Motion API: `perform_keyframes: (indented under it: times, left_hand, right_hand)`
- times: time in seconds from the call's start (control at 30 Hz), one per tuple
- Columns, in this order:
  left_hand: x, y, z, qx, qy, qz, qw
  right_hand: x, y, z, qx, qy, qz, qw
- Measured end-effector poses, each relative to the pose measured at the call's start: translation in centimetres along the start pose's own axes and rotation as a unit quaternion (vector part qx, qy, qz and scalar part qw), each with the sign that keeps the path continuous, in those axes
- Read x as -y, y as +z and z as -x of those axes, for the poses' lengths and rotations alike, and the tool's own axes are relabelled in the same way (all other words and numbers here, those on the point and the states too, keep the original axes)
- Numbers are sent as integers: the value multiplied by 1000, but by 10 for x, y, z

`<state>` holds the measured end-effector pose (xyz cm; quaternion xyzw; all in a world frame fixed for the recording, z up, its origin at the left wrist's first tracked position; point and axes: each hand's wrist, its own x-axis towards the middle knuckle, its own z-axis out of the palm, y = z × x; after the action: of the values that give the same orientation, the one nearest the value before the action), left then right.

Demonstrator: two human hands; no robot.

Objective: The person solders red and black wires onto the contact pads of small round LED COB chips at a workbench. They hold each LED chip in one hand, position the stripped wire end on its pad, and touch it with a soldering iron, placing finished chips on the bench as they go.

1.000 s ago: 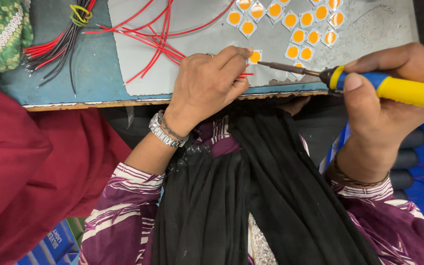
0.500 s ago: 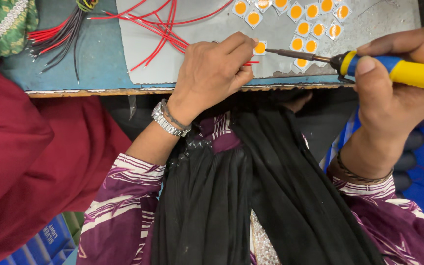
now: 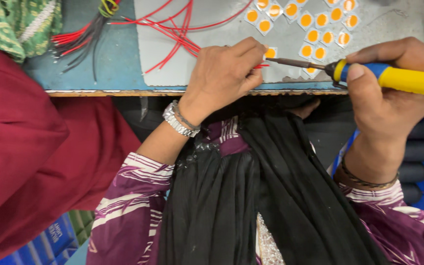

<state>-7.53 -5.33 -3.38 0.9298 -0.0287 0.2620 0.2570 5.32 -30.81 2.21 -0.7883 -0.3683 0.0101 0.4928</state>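
Grey mat (image 3: 222,29): left hand (image 3: 224,73) pinches red wire (image 3: 260,66), right hand (image 3: 388,93) grips soldering iron (image 3: 393,78) beside it

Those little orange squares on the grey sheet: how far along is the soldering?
Done: cannot tell; no square visibly has a wire on it. In hand: the left hand pinches a red wire at one square, and the right hand aims the soldering iron there. Left: the cluster of orange squares and loose red wires.

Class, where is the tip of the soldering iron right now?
In the head view, the soldering iron, held in the right hand, points left; its tip sits beside the left hand's fingertips, near a small orange square.
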Motion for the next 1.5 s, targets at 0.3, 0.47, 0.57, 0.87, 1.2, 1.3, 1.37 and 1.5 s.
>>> perform_keyframes:
  times: [0.3,0.47,0.57,0.87,1.2,1.3,1.37,1.5]
  left_hand:
    - [1,2,1,1,-5,1,1000]
    - [1,2,1,1,-3,3,1000]
    - [0,1,0,0,0,2,1000]
    - [-1,0,0,2,-3,0,1000]
    - [1,1,2,-3,-2,-5,1000]
    - [1,2,2,-9,1,-3,1000]
    - [1,2,2,-10,2,-5,1000]
    - [1,2,2,-8,2,-3,1000]
  right_hand:
    - [2,-1,3,21,5,-36,999]
    - [8,0,2,36,-6,-38,999]
    - [7,0,3,27,7,-32,999]
    - [-7,-9,12,-15,58,-81,995]
    - [-5,-4,8,18,43,-55,997]
    - [-7,-5,9,21,48,-76,996]
    - [-8,-5,9,19,50,-76,996]
    - [-9,-5,8,14,59,-78,995]
